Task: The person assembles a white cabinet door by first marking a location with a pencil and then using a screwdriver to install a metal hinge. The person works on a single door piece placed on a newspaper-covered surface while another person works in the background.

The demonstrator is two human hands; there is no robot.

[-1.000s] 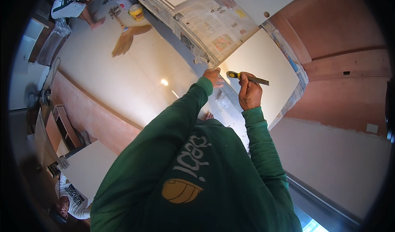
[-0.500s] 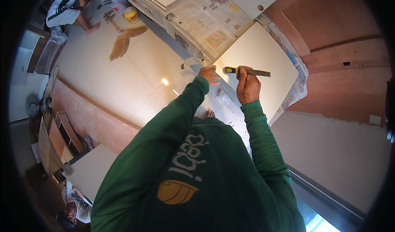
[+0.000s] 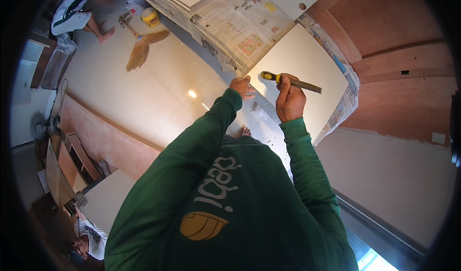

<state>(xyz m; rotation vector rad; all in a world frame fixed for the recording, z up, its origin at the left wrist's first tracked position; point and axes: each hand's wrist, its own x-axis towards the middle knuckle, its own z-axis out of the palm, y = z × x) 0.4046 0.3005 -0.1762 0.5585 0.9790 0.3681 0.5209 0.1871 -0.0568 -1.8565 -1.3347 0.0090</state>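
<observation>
My right hand [image 3: 291, 100] is closed around a flat-bladed hand tool [image 3: 307, 85], a chisel or file, with a black-and-yellow handle and a long grey metal blade. It is held above a white panel [image 3: 314, 62], the handle end toward my left hand and the blade pointing right. My left hand [image 3: 241, 87] is at the panel's near-left corner, thumb and forefinger closed on the edge and the other fingers loosely bent. Just beyond that hand, a pale crumpled strip [image 3: 229, 69] hangs at the corner.
Newspaper [image 3: 240, 28] covers the surface beyond the panel. A broom [image 3: 141, 50] and yellow bucket [image 3: 150, 17] are on the tiled floor at far left. One person [image 3: 72, 18] sits there; another [image 3: 93, 237] is at lower left. A pinkish-brown cabinet [image 3: 403, 98] stands to the right.
The tool has tilted, its blade end swinging toward me and slightly right. The pale strip by my left hand has shifted and hangs shorter. The left hand barely moved.
</observation>
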